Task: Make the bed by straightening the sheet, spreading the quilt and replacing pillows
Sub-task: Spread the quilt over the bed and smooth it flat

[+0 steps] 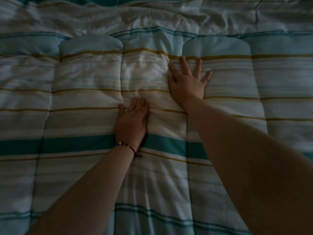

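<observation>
A striped quilt [81, 99] in white, teal, pale blue and mustard fills the whole view, stitched into puffy lengthwise channels. My right hand [188, 82] lies flat on it right of centre, fingers spread, palm down. My left hand [132, 121], with a beaded bracelet at the wrist, presses flat on the quilt nearer to me, fingers together, pushing a small crease ahead of its fingertips. Neither hand holds anything. At the far side the quilt's folded edge lies over more wrinkled striped fabric [152, 16]. No pillow is in view.
The far part of the bedding [237, 12] is creased and rumpled. The quilt runs past every edge of the frame. The room is dim.
</observation>
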The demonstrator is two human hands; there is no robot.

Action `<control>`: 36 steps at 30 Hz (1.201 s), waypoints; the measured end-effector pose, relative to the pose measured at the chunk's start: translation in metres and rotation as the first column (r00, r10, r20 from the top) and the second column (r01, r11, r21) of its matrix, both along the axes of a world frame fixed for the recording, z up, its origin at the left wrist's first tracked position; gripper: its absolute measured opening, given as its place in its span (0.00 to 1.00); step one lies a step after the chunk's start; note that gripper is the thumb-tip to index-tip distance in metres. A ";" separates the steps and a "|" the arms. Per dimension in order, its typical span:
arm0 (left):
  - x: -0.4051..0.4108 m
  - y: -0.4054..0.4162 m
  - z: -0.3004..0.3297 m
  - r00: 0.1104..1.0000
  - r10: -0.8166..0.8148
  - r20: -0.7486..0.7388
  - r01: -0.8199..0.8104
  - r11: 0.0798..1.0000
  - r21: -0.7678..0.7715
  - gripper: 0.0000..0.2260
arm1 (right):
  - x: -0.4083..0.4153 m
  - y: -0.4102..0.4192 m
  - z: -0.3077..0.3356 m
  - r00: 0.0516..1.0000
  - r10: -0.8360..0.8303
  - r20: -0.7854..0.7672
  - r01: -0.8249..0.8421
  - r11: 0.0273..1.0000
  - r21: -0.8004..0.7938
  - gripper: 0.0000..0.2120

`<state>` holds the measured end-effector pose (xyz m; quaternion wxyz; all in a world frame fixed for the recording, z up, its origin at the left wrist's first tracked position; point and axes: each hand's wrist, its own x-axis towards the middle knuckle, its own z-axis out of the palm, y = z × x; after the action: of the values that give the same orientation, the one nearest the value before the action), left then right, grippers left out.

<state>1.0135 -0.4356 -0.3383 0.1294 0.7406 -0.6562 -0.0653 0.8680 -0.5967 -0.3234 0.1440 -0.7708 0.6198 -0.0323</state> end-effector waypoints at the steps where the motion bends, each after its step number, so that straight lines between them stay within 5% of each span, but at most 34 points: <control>1: 0.000 -0.001 0.001 1.000 0.002 0.009 -0.002 1.000 0.020 0.20 | -0.003 0.005 0.002 1.000 0.005 0.020 -0.006 1.000 0.028 0.24; 12: -0.002 0.029 0.009 0.993 -0.117 -0.008 0.117 0.993 0.003 0.18 | -0.047 0.168 0.019 0.993 0.116 0.025 -0.119 0.978 0.172 0.23; 17: -0.022 0.113 0.036 0.958 -0.027 -0.286 0.085 0.977 0.194 0.18 | -0.060 0.260 0.029 0.995 0.094 0.028 -0.098 0.968 0.231 0.23; 23: -0.043 0.251 0.060 0.968 -0.165 -0.187 0.222 0.912 0.345 0.18 | -0.070 0.392 0.054 0.991 0.127 0.035 -0.131 0.923 0.362 0.24; 28: -0.069 0.329 0.073 0.969 -0.018 -0.247 0.148 0.841 0.521 0.20 | -0.075 0.460 0.076 0.985 0.170 0.000 -0.145 0.838 0.526 0.23; 36: -0.084 0.380 0.118 0.932 0.213 -0.293 -0.020 0.838 0.546 0.16 | -0.062 0.476 0.105 0.976 0.217 -0.014 -0.161 0.766 0.622 0.21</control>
<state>0.9292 -0.0552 -0.2205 0.0342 0.7635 -0.5321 -0.3645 0.8057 -0.1208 -0.2182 0.3641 -0.7402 0.5209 0.2196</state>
